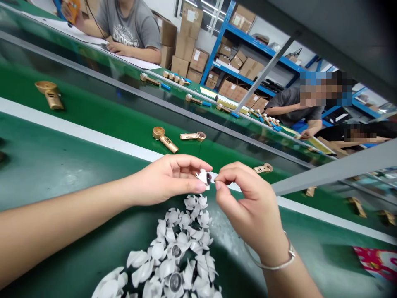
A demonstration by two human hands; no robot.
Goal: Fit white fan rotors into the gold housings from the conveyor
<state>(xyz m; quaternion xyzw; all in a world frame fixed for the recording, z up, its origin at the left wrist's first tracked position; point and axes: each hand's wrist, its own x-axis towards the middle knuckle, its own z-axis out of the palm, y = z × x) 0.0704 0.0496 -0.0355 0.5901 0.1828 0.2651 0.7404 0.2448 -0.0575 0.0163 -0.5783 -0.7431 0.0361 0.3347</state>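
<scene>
Between the thumb and fingers of my left hand [173, 178] is a small white fan blade [202, 176], its dark hub side turned to the right. Just right of it, my right hand [248, 194] has thumb and forefinger pinched together. Whatever that pinch holds, if anything, is too small to make out. A loose pile of white fan blades [169, 248] lies on the green table below both hands, a few showing dark round hubs. Beyond my hands, gold handheld fan housings [166, 138] rest on the green belt.
A white strip [102, 134] separates the table from the belt [108, 120]. A grey metal beam [335, 165] slants in from the right. A red packet [376, 263] lies at the right. Across the belt, people sit near fan parts with blue pieces [192, 99]; shelves [242, 62] hold cartons.
</scene>
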